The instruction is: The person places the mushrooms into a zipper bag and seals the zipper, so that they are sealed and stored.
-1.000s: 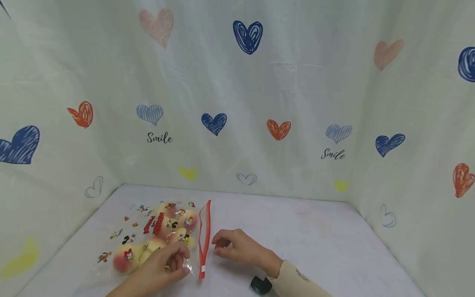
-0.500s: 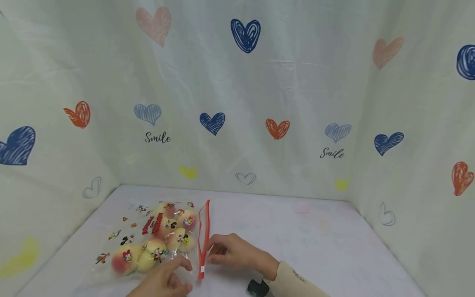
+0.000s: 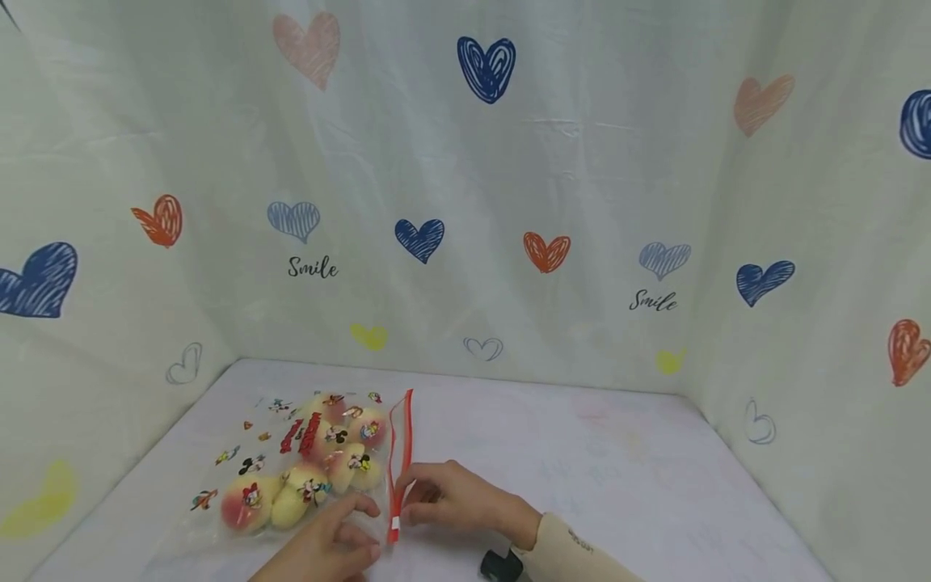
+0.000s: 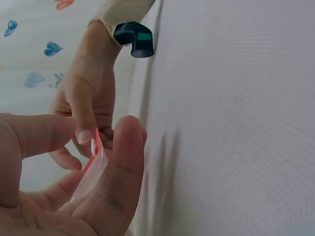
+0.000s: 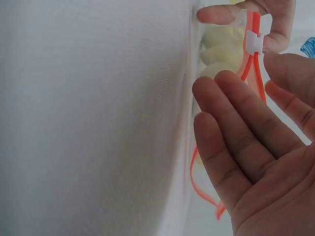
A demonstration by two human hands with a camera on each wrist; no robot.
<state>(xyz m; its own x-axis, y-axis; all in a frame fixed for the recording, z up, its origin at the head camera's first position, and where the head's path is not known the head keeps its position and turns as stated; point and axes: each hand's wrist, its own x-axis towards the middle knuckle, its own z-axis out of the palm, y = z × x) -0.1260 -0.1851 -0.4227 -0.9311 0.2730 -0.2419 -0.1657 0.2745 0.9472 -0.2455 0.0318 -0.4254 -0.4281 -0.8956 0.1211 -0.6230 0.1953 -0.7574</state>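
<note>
A clear slider bag (image 3: 240, 485) with cartoon prints and a red zip edge (image 3: 408, 428) lies on the table, its mouth parted. Several yellow and pink peaches (image 3: 243, 508) show inside. My left hand (image 3: 323, 543) is at the near corner of the bag, thumb and fingers apart around the clear film (image 4: 91, 179). From the right, my right hand (image 3: 465, 503) reaches the zip edge. Its thumb is right beside the white slider (image 5: 254, 43), while the other fingers extend under the zip edge in the right wrist view.
A dark wrist device (image 3: 502, 566) sits by the cream right sleeve (image 3: 578, 554). White table surface (image 3: 618, 477) stretches to the right. A curtain (image 3: 480, 162) printed with hearts encloses the back and sides.
My right hand has moved left to the red zip edge. The left hand has drawn back off the peaches toward the near corner of the bag.
</note>
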